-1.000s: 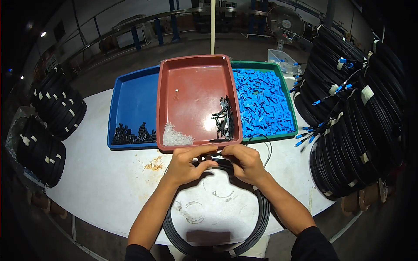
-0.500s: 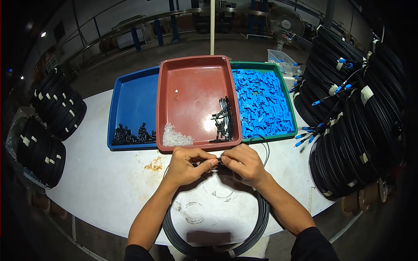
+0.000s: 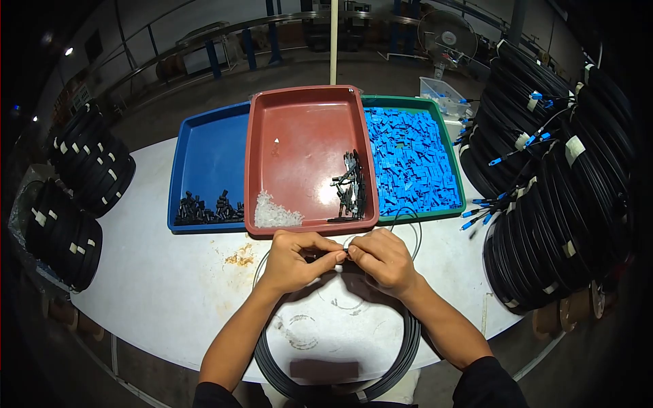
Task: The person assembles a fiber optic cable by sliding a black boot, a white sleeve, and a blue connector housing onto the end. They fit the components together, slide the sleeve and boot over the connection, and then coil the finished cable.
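My left hand (image 3: 294,260) and my right hand (image 3: 383,258) meet just in front of the red tray, thumbs and fingers pinched together. A small black connector piece (image 3: 346,250) shows between the fingertips of both. Most of it is covered, so its exact shape cannot be made out. Below them lies a coil of black cable (image 3: 408,340), bound with a pale tie at its near side. A thin loop of this cable (image 3: 420,238) stands up beside the right hand.
A red tray (image 3: 306,156) holds clear plastic bits and black connector parts. Left of it, a blue tray (image 3: 211,149) contains black pieces; a green tray (image 3: 457,183) is full of blue connectors. Cable coils stand at left (image 3: 64,238) and right (image 3: 558,238). A clear bin (image 3: 442,95) sits behind.
The fingertips have shifted slightly around the black piece, and the right hand has edged a little. The view has moved marginally; trays and coils stay put.
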